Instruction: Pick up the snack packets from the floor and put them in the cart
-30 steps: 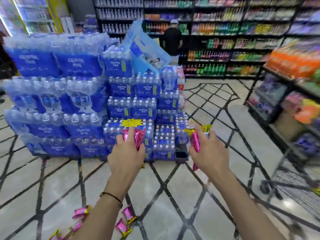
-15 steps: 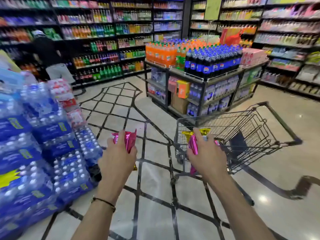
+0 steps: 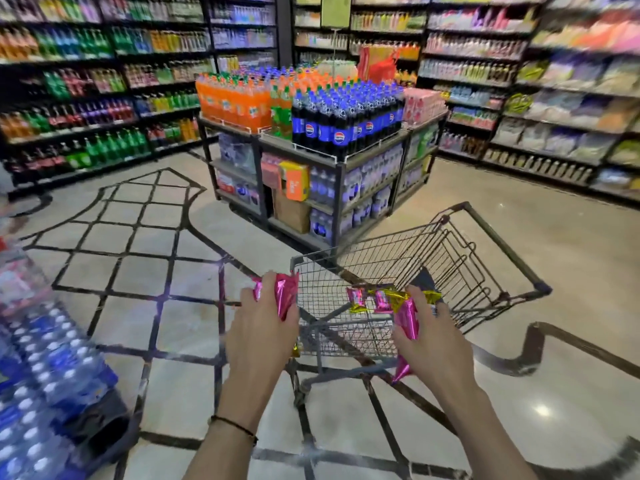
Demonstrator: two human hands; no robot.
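Observation:
My left hand (image 3: 260, 336) grips a pink foil snack packet (image 3: 284, 295) just left of the wire cart's near corner. In my right hand (image 3: 433, 342) is another pink and gold snack packet (image 3: 406, 318), held over the cart's near side. The grey wire cart (image 3: 460, 268) stands in front of me on the tiled floor. Two more pink and gold packets (image 3: 369, 300) lie inside it, close to my right fingers.
A display island of orange and cola bottles (image 3: 311, 126) stands behind the cart. Stacked water bottle packs (image 3: 45, 368) fill the lower left. Stocked shelves line the back and right walls (image 3: 554, 98). Open tiled floor (image 3: 138, 271) lies to the left of the cart.
The view has swung right from the water packs to the cart. Both hands, each still holding a packet, have come up to the cart's near side.

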